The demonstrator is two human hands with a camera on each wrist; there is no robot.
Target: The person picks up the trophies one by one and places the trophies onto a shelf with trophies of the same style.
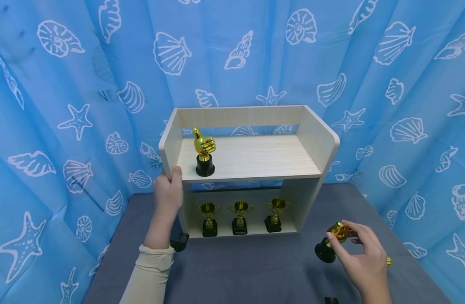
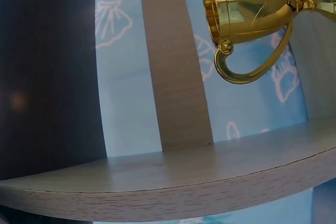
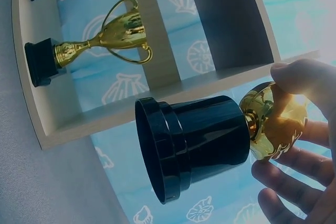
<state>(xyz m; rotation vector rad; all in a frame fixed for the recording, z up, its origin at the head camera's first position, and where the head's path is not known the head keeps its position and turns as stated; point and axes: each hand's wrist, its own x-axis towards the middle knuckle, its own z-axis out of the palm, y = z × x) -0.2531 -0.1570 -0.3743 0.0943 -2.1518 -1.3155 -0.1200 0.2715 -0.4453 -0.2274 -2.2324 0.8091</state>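
Note:
A small two-tier shelf [image 1: 251, 177] of pale wood stands on the table. My left hand [image 1: 168, 192] grips its left side panel near the upper board, some fingers hidden behind the panel. My right hand [image 1: 363, 253] holds a gold trophy with a black base [image 1: 333, 242] off to the right of the shelf, thumb and fingers around the gold top. In the right wrist view the black base [image 3: 194, 145] points toward the shelf. A gold thumbs-up trophy [image 1: 205, 152] stands at the left of the upper tier. Three gold cup trophies [image 1: 240, 217] stand upright in a row below.
Behind my right hand, a bit of another gold thing [image 1: 389, 261] shows on the grey table [image 1: 255, 270]. A blue curtain [image 1: 224, 55] with white shells hangs behind the shelf and along both sides. One cup trophy [image 2: 252, 14] fills the upper right of the left wrist view.

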